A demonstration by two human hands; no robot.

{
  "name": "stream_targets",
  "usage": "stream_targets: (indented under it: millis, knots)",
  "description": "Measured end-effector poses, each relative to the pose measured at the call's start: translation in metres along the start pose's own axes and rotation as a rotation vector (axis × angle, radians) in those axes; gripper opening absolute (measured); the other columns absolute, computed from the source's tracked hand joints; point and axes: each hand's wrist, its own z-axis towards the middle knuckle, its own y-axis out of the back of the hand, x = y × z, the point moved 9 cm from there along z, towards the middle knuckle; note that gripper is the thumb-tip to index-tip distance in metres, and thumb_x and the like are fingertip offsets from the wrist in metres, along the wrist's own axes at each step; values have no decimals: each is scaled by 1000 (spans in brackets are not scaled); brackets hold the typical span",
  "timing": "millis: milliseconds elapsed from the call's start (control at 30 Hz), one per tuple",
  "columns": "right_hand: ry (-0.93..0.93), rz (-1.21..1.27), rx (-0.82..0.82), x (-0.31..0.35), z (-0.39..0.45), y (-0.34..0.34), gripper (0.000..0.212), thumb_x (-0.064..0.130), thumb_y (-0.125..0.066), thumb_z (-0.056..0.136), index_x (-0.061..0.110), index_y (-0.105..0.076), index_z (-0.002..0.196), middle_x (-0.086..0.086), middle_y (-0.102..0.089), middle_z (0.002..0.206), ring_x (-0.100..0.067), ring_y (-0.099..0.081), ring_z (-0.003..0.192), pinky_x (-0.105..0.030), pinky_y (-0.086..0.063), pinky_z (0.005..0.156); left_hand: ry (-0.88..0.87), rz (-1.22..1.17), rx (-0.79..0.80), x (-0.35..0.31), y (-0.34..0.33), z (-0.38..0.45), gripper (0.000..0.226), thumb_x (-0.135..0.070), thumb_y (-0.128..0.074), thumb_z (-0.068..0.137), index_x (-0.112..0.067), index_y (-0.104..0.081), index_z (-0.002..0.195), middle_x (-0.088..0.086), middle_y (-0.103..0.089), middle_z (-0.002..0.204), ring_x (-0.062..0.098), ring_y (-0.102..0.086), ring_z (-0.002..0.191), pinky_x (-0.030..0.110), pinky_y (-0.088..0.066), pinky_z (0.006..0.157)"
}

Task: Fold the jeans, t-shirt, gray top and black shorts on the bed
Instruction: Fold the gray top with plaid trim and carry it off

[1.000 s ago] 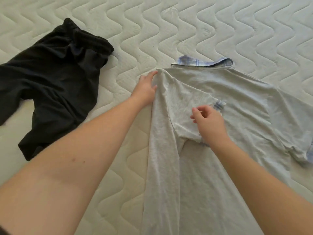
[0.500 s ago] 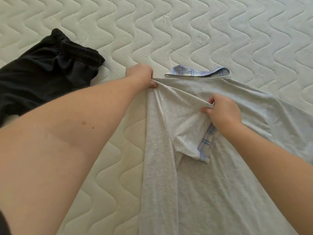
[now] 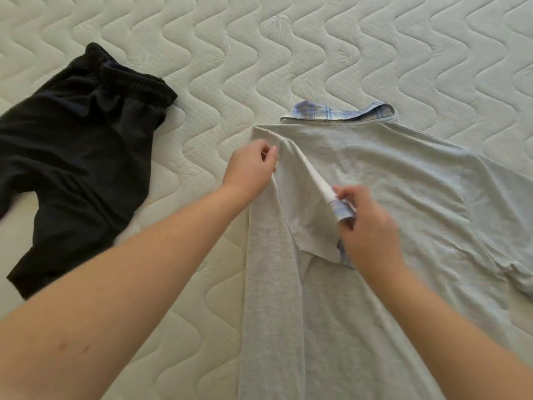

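My left hand [image 3: 251,166] has slid down from the shoulder, pinching the folded edge; my right hand [image 3: 364,217] now grips the plaid cuff, laying the gray top [image 3: 389,174]'s sleeve inward on the bed [image 3: 288,53]; black shorts [image 3: 75,157] wait unfolded

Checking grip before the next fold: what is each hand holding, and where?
Both hold the light gray cotton top. The left hand pinches its folded-in shoulder edge; the right hand pinches the plaid-trimmed sleeve cuff.
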Motion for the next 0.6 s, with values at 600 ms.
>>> stream_targets:
  millis: [600]
  knots:
    - [-371, -175, 192, -61, -48, -38, 63, 39, -74, 77, 22, -50, 133, 1, -52, 114, -24, -46, 116, -39, -34, 97, 388, -474, 52, 51, -51, -65, 18, -34, -64, 94, -16, -61, 94, 9, -68, 99, 30, -68, 91, 50, -56, 88]
